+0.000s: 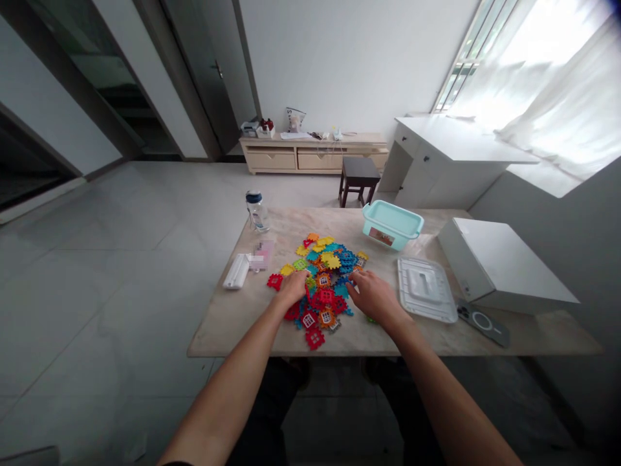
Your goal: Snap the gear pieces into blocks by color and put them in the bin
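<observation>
A pile of several colourful plastic building tiles (326, 272) in red, blue, yellow, orange and green lies spread on the marble table (228, 323). My left hand (293, 288) rests on the pile's left edge, fingers curled down onto the tiles. My right hand (372, 294) lies on the pile's right edge, fingers bent among blue tiles. Whether either hand grips a tile is hidden. A loose red tile (315, 338) sits nearest the front edge.
A teal plastic box (392, 224) stands behind the pile, its white lid (425, 288) lying right of my right hand. A white box (499, 264), a phone (484, 321), a water bottle (256, 211) and a white case (236, 271) also sit on the table. A dark stool (359, 178) stands beyond.
</observation>
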